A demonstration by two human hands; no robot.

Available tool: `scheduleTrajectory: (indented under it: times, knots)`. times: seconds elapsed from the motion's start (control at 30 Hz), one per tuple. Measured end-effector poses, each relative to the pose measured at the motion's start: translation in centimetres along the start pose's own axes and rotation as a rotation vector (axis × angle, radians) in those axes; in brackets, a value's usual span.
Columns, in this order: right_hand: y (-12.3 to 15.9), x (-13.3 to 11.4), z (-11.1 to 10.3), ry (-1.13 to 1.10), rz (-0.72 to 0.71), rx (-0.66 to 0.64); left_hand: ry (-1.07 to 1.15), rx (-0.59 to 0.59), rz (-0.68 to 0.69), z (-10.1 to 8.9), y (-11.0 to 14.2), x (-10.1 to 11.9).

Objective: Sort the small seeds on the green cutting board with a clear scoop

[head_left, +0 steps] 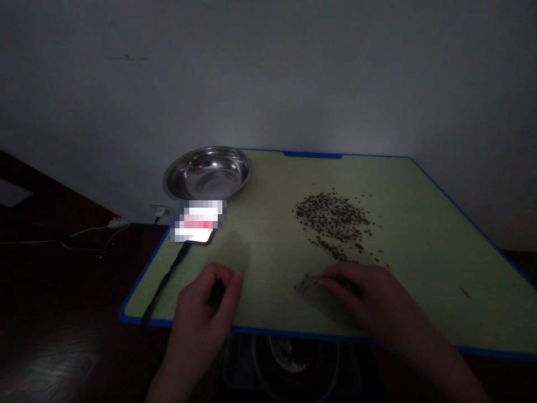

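A scatter of small dark seeds point(333, 221) lies on the green table top point(419, 246) right of centre. My right hand point(369, 294) rests on the table just below the scatter, fingers curled and pressed down over a few seeds near a faint clear object point(308, 288) that I cannot make out. My left hand point(205, 308) hovers at the near edge, fingers curled with thumb and fingertips close together; whether anything is in them is hidden.
A steel bowl point(207, 173) sits at the far left corner. A lit phone point(197, 223) lies in front of it, a black strap point(165, 280) trailing to the near edge. The table has a blue rim point(293, 334). Cables lie on the dark floor at left.
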State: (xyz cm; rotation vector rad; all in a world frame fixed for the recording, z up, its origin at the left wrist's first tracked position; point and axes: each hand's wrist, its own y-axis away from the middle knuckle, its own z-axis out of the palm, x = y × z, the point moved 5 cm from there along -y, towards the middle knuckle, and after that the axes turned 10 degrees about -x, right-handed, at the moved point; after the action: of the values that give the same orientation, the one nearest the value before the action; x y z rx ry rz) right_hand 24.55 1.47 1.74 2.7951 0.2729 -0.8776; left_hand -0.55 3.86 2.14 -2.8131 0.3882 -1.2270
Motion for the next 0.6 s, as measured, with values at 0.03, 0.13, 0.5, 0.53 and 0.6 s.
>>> scheduleTrajectory:
  times: [0.03, 0.13, 0.5, 0.53, 0.6]
  knots:
    - [0.1, 0.3, -0.2, 0.019, 0.01, 0.016, -0.001, 0.001, 0.001, 0.0, 0.0, 0.1]
    - [0.5, 1.5, -1.0, 0.073, 0.049, 0.081, -0.002, 0.007, 0.012, -0.1, -0.1, 0.2]
    - [-1.1, 0.0, -1.3, 0.149, -0.029, 0.051, -0.021, 0.015, 0.02, -0.1, -0.1, 0.4]
    - [-1.1, 0.0, -1.3, 0.133, -0.047, 0.04, -0.021, 0.016, 0.021, -0.1, -0.1, 0.4]
    - [-0.8, 0.1, -1.4, 0.104, -0.06, 0.043, -0.016, 0.015, 0.021, -0.1, -0.1, 0.3]
